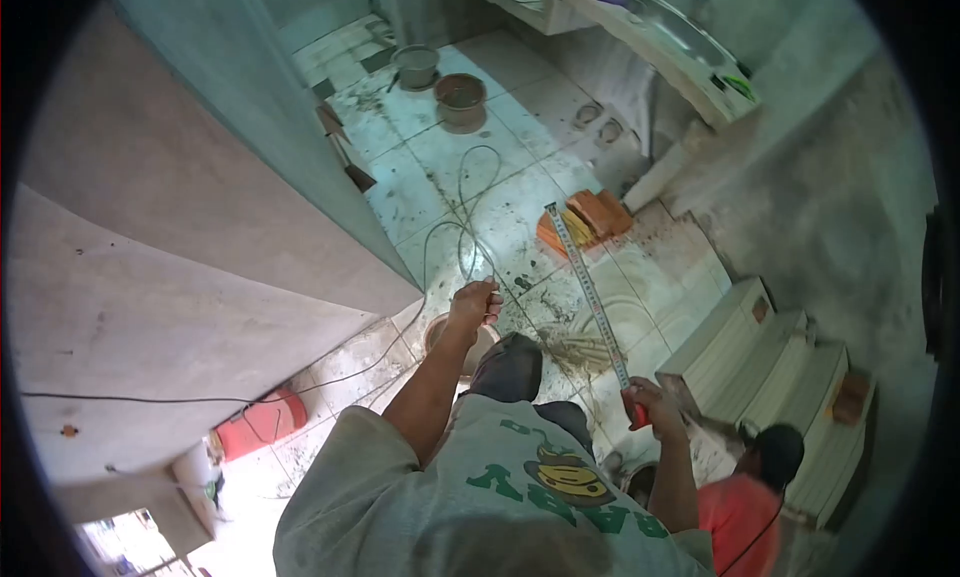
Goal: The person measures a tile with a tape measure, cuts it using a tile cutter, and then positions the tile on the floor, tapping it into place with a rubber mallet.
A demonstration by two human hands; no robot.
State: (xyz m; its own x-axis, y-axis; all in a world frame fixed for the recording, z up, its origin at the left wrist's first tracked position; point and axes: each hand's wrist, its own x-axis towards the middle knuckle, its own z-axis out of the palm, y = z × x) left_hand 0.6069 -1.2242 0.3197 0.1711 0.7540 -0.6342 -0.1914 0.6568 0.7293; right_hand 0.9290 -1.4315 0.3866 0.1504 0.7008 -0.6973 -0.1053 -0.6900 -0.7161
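My right hand is wrapped round a red tape measure. From its case, the blade runs out stiff and straight, up and to the left, with its free end over orange bricks. My left hand is held out in front of my body, its fingers curled closed. Something small and pale shows at the fingertips, too small to name. Under that forearm stands a bucket, partly hidden by my arm and leg.
A loose cable loops across the tiled floor. Two tubs, one brown and one grey, stand farther off. At right, a person in a red shirt is beside pale steps. A counter with a sink is at the upper right.
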